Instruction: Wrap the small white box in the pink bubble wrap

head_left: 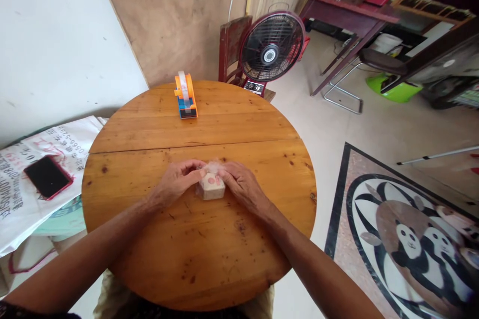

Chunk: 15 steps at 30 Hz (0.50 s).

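A small pale box (213,190) with a pinkish mark on top sits on the round wooden table (202,249). Clear plastic wrap (214,165) covers it and bunches up at its far side. From the left, my left hand (183,179) has its thumb and fingers closed on the wrap at the box's upper left corner. My right hand (241,182) pinches the wrap at the upper right corner. The fingertips of both hands are partly hidden by the plastic and the hands themselves.
An orange and blue tape dispenser (186,97) stands near the table's far edge. Behind the table, a fan (270,52) rests on a wooden chair (234,47). A phone (48,177) lies on white printed sacks (86,134) at left. A panda-patterned floor panel (407,229) lies to the right.
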### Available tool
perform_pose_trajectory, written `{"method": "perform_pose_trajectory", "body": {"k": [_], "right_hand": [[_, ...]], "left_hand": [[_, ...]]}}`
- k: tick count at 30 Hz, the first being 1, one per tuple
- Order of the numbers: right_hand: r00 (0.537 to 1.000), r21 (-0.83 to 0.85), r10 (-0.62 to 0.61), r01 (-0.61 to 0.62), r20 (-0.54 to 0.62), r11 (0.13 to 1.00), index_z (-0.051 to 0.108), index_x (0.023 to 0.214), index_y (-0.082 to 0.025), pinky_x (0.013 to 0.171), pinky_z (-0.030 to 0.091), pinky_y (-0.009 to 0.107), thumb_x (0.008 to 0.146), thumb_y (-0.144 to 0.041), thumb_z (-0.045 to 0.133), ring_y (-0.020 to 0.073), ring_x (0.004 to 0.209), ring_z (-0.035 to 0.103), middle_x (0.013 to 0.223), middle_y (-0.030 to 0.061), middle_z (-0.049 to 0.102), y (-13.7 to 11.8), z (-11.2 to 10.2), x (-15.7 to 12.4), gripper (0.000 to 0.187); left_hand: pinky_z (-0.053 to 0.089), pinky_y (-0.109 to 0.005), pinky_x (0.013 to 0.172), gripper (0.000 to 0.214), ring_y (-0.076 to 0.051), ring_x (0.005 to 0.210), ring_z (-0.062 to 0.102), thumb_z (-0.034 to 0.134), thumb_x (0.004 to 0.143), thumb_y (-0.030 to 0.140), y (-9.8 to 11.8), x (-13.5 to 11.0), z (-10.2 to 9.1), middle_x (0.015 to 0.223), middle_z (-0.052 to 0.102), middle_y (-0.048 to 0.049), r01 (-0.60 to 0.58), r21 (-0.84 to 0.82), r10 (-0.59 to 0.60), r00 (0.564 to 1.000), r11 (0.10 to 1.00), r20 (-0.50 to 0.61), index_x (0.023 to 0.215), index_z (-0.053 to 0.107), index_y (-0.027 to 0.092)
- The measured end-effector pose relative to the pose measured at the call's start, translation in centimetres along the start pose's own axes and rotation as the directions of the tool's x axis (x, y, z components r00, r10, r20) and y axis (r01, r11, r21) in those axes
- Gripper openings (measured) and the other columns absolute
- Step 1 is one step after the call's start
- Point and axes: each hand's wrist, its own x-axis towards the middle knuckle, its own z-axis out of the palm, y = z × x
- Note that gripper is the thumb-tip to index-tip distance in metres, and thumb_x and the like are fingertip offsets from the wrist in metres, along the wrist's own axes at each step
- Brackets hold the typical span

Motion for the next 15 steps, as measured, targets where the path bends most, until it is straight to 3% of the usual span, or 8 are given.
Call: {"method": "perform_pose_trajectory", "body": {"k": [2,4,10,15], "right_hand": [[0.999,0.079,0.038,-0.038,-0.002,0.996,0.075,0.093,-0.023,0.079,0.053,0.033,0.101,-0.041,0.045,0.0206,0.086,0.068,0.094,0.0042,0.076,0.4,0.2,-0.1,0.035],[0.998,0.139,0.064,-0.063,-0.001,0.988,0.075,0.100,-0.025,0.083,0.054,0.034,0.100,-0.038,0.046,0.0208,0.091,0.070,0.101,0.0038,0.077,0.6,0.2,-0.2,0.032],[1.000,0.247,-0.011,0.005,0.025,0.969,0.068,0.123,-0.028,0.102,0.049,0.041,0.099,-0.041,0.049,0.0230,0.116,0.065,0.128,0.0045,0.070,0.1,-0.3,-0.3,0.033],[0.999,0.249,-0.025,0.030,-0.021,0.968,0.065,0.123,-0.026,0.094,0.052,0.041,0.089,-0.047,0.065,0.0233,0.105,0.067,0.117,0.0068,0.072,0.4,-0.4,-0.3,0.040]], "left_hand": [[0.056,-0.036,0.083,0.042,-0.024,0.096,0.069,0.076,0.076,0.046,-0.4,-0.5,0.1,0.124,0.068,-0.0119,-0.022,-0.047,0.024,0.999,0.999,0.032,0.106,0.070,0.019],[0.056,-0.039,0.089,0.050,-0.027,0.103,0.067,0.081,0.071,0.042,-0.7,-0.8,0.4,0.134,0.063,-0.0131,-0.041,-0.044,0.043,0.998,0.998,0.046,0.114,0.066,0.021],[0.055,-0.038,0.089,0.048,-0.024,0.103,0.068,0.078,0.076,0.038,-0.7,-0.4,0.9,0.116,0.071,-0.0121,-0.001,-0.167,0.008,0.999,0.986,0.039,0.116,0.061,0.017],[0.055,-0.040,0.091,0.065,-0.026,0.108,0.068,0.078,0.076,0.037,-0.4,0.6,0.8,0.125,0.069,-0.0148,0.093,-0.212,-0.079,0.994,0.973,0.070,0.133,0.053,0.016]]}}
